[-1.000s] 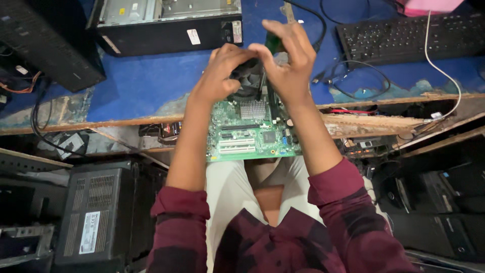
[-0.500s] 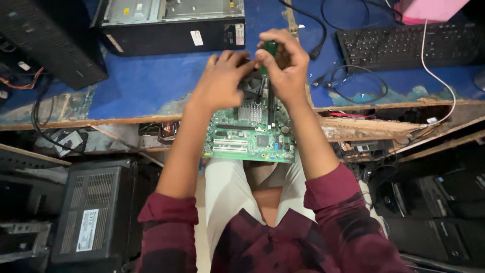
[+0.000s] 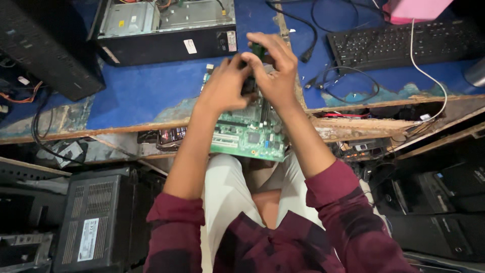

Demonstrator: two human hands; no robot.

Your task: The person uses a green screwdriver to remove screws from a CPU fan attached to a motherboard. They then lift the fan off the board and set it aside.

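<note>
A green computer mainboard (image 3: pixel 248 135) lies half on the edge of the blue worktable (image 3: pixel 146 93) and half over my lap. My left hand (image 3: pixel 223 86) and my right hand (image 3: pixel 275 68) meet over the board's far end. Between their fingers is a small dark green part (image 3: pixel 257 50), pinched mostly by my right hand. My left hand's fingers press on a dark component on the board beneath; the hands hide most of it.
An open black computer case (image 3: pixel 166 30) lies at the back of the table. A black keyboard (image 3: pixel 399 43), loose cables (image 3: pixel 343 83) and a pink box (image 3: pixel 414 7) sit to the right. Black computer towers (image 3: pixel 96 217) stand on the floor at both sides.
Both hands have drawn closer together over the board's far end, and the view has shifted so the board sits lower and further right in the picture.
</note>
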